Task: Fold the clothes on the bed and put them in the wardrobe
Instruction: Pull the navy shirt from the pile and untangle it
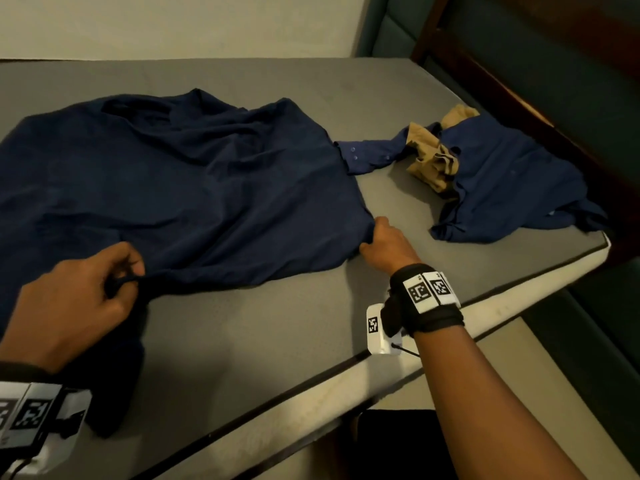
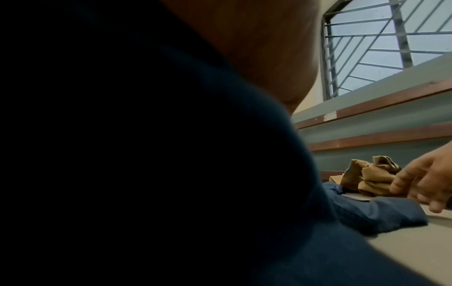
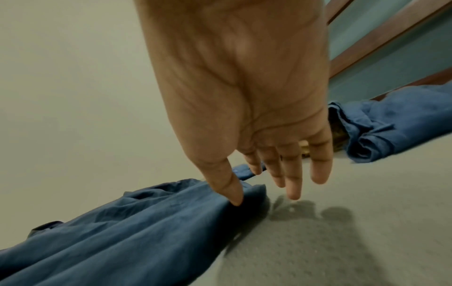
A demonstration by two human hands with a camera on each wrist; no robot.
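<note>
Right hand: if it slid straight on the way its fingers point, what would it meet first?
Probably bare mattress first, then the blue sleeve lying across its path beyond the right hand. The tan garment lies further right. Depth is uncertain.

1. The room is dimly lit in the head view; the bed (image 1: 263,341) reads grey and muted.
2. Straight edges are bowed toward the borders of the head view.
3. Most of the left wrist view is blacked out by the dark shirt (image 2: 146,154) close to the lens.
4. Daylight is seen through a barred window (image 2: 391,42).
5. The right hand (image 3: 244,96) is softly blurred, and a shadow (image 3: 305,214) is cast beneath its fingers (image 3: 293,183).
</note>
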